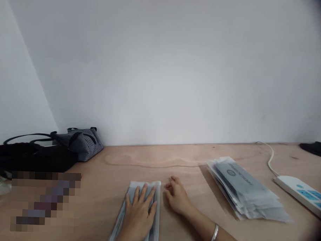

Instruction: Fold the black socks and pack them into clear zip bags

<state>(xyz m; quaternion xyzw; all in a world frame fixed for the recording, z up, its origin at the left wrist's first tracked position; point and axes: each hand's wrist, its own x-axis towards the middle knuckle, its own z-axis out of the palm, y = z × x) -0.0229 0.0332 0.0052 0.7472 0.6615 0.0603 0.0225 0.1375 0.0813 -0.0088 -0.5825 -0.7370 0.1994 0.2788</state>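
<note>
1. Frosted pouch (154, 228) lies on the bench (99, 202) under your left hand (139, 211), fingers spread flat over it.
2. Your right hand (177, 197) sits just beside the pouch's right edge, fingers loosely curled, half open.
3. Wood stretches rightward to the pouch stack (244, 185) and back to the wall (178, 72).

The left hand (138, 214) lies palm down, fingers spread; the right hand (176, 196) loosely half-curls, its forearm (201, 221) slanting inward.

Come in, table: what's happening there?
Left hand flat on frosted pouch. Right hand beside it, fingers curled. Pouch stack farther right, not in the way.
</note>
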